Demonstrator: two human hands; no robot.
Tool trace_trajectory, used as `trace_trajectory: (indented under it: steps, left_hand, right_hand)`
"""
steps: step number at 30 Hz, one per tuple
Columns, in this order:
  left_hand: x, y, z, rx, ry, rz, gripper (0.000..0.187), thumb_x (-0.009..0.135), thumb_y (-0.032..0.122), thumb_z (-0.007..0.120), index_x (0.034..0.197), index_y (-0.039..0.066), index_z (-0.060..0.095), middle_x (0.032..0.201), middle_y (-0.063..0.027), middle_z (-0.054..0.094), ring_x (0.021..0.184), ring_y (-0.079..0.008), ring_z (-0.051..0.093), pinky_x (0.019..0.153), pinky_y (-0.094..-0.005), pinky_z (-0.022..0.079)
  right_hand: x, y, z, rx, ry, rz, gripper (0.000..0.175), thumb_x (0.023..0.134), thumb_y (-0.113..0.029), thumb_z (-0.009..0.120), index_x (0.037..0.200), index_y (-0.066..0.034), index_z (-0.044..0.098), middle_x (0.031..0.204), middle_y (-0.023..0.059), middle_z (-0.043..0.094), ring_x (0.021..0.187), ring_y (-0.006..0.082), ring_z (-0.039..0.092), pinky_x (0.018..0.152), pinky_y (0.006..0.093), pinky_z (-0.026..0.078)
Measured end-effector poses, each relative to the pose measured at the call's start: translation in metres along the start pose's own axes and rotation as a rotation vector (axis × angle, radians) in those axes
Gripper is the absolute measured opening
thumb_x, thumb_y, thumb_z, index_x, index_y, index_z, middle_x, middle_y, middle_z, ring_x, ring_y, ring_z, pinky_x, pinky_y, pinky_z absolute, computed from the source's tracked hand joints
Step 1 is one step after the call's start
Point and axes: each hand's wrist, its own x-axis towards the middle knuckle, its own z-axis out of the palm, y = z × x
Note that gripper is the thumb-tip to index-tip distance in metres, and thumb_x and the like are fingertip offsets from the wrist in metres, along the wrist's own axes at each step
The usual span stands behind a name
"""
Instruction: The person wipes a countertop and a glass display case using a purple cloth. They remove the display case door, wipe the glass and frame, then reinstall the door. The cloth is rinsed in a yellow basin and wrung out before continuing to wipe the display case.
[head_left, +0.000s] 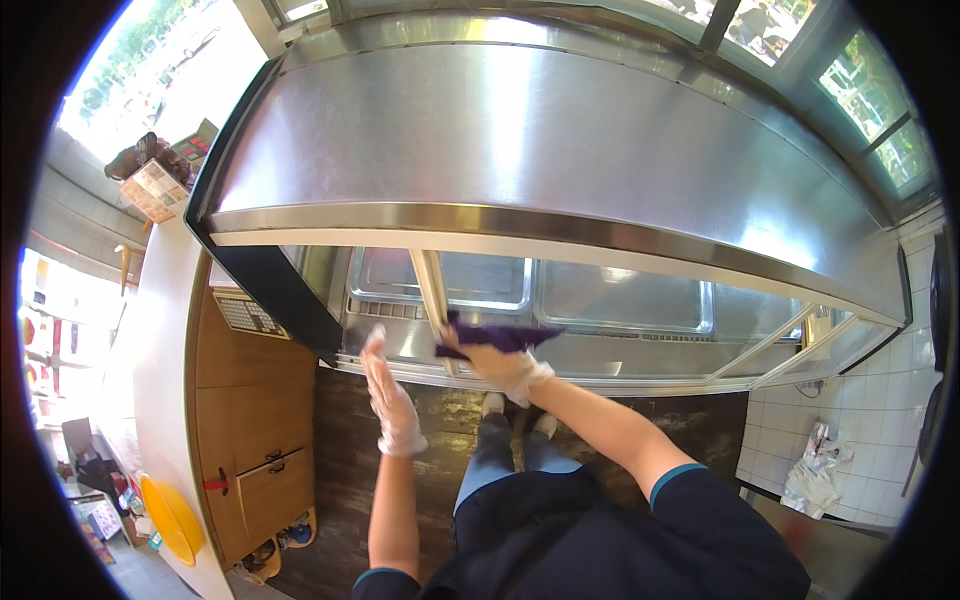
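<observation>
My right hand (496, 367), in a clear plastic glove, grips a dark purple cloth (504, 336). The cloth lies against the upright frame (429, 289) of a sliding glass door on a stainless steel display case. My left hand (394, 405), gloved the same way, is held up flat with nothing in it, near the case's lower left corner. Behind the door opening, shallow metal trays (626, 296) rest on the case floor, beside slotted vents (386, 308). Part of the door frame is hidden by the cloth and my right hand.
The steel top (390, 127) of the case spans the view. At left stands a wooden cabinet (255, 405) with a white counter (169, 337), a keypad device (251, 313) and a yellow basin (171, 520). Plastic bags (816, 472) hang on the tiled wall at right.
</observation>
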Motion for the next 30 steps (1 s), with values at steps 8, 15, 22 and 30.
trace_trajectory:
  steps: [8,15,22,30]
  left_hand:
    - [-0.141,-0.033,-0.038,0.023,0.051,-0.465,0.051,0.111,0.042,0.032,0.134,0.003,0.056,0.137,-0.0099,0.058,0.129,-0.0238,0.051,0.111,-0.0363,0.036]
    - [-0.152,-0.037,-0.026,-0.081,0.096,-0.544,0.045,0.111,0.046,0.034,0.126,0.013,0.06,0.136,-0.0032,0.061,0.13,-0.0187,0.053,0.106,-0.0386,0.037]
    - [-0.127,-0.012,-0.016,-0.196,0.077,-0.512,0.043,0.111,0.043,0.036,0.124,0.011,0.06,0.131,-0.0047,0.063,0.126,-0.0192,0.055,0.104,-0.0367,0.039]
    - [-0.145,-0.015,-0.029,-0.26,0.176,-0.56,0.039,0.11,0.044,0.037,0.116,0.015,0.062,0.124,-0.0017,0.068,0.118,-0.015,0.059,0.099,-0.0354,0.04]
  right_hand:
    - [-0.069,0.018,0.033,0.014,-0.598,0.232,0.033,0.104,-0.03,0.048,0.13,-0.0196,0.066,0.119,0.0096,0.068,0.111,0.0314,0.065,0.096,0.0383,0.051]
    - [0.089,-0.013,-0.109,-0.896,0.042,-0.71,0.05,0.107,-0.037,0.043,0.151,-0.0125,0.047,0.155,0.0175,0.045,0.142,0.0259,0.046,0.116,0.0395,0.04]
    - [0.119,-0.045,-0.109,-1.591,0.136,-0.691,0.054,0.1,-0.031,0.046,0.125,0.0139,0.062,0.139,0.0295,0.058,0.14,0.0414,0.048,0.123,0.0553,0.025]
    - [0.017,-0.016,0.056,-0.099,-0.71,-0.053,0.026,0.087,-0.013,0.055,0.1,0.0034,0.07,0.095,0.0217,0.07,0.088,0.028,0.071,0.077,0.0426,0.056]
